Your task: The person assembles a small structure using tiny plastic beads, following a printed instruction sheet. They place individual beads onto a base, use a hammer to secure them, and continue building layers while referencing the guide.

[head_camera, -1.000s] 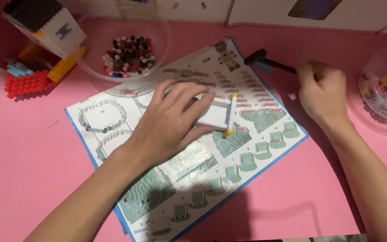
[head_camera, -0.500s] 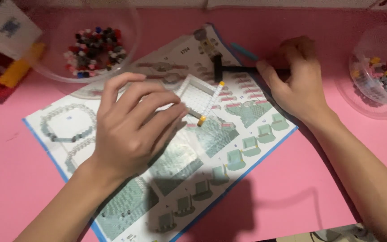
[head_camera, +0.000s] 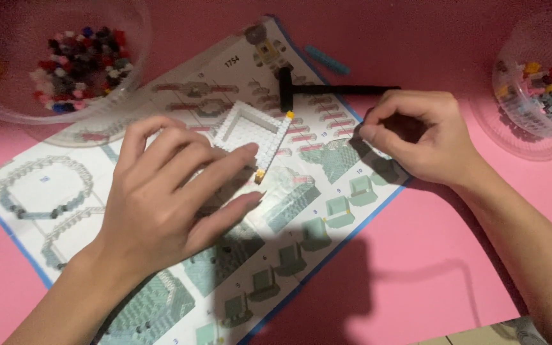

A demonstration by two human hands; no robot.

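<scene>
A small white brick frame (head_camera: 250,128) with yellow corner studs lies on a printed instruction sheet (head_camera: 333,211). My left hand (head_camera: 174,191) rests flat on the frame's near left side, fingers spread over it and holding it down. A black hammer-shaped tool (head_camera: 327,89) lies across the sheet's far edge, just beyond the frame. My right hand (head_camera: 420,137) sits on the sheet's right edge directly below the tool's handle end. Its fingers are curled closed with thumb against forefinger, and nothing shows between them.
A clear bowl (head_camera: 7,108) of mixed coloured small bricks stands at the far left. A second clear bowl (head_camera: 525,144) with bricks stands at the far right. A small teal piece (head_camera: 327,61) lies on the pink table (head_camera: 455,255) beyond the sheet.
My right hand carried the black tool left onto the sheet and now sits just below its handle. My left hand stays on the white frame, now uncovering more of it.
</scene>
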